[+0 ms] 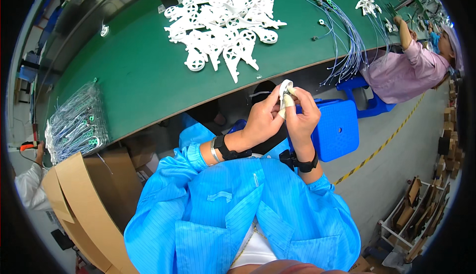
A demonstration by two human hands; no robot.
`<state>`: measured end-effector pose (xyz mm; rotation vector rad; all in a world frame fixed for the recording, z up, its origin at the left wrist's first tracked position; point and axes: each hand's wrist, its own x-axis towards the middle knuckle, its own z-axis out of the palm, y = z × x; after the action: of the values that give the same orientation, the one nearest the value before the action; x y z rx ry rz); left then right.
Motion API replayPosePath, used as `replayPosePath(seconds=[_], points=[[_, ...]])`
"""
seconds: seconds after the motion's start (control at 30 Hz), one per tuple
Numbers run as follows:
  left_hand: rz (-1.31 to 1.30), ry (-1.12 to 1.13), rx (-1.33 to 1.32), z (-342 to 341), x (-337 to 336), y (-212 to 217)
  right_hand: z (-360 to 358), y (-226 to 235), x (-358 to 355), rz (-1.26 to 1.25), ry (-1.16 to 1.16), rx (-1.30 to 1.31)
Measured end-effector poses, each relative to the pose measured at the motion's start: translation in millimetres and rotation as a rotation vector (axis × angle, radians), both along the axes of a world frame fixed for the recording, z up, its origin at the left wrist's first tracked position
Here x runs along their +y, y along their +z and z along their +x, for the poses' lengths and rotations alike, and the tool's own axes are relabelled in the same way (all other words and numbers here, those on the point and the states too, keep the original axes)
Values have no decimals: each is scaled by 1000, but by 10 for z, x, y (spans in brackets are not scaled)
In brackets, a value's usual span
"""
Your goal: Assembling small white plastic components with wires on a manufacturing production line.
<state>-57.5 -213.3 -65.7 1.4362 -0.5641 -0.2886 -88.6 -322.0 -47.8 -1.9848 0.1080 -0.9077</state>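
Both my hands meet in front of my chest, just off the near edge of the green table, around one small white plastic part (285, 85). My left hand (262, 118) is closed on it from the left, thumb and fingers bent. From the other side my right hand (303, 117) pinches it, with pale covers over some fingertips. The rounded top of the part shows; the fingers hide its lower portion. A small dark detail sits at its inner side, too small to name. Beyond my hands, a heap of white plastic parts with round spoked ends (229, 23) lies on the table.
The green table (134, 65) spans the far side. Bundled cables (342, 31) hang over its edge at right; bagged cables (79, 118) lie at left. An open cardboard box (82, 199) stands left, a blue stool (337, 130) right. A person in pink (411, 70) works at far right.
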Motion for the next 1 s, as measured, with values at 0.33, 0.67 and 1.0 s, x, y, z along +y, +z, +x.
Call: replayPosePath(seconds=[0.33,0.67,1.0], points=[[-83,-173,245,13,96,71,-1,82,-148,-249,35,0],[16,-115,50,149,160,23,6,38,-81,233,108,114],[-83,-168,409,141,226,53,50,74,-133,-97,176,174]])
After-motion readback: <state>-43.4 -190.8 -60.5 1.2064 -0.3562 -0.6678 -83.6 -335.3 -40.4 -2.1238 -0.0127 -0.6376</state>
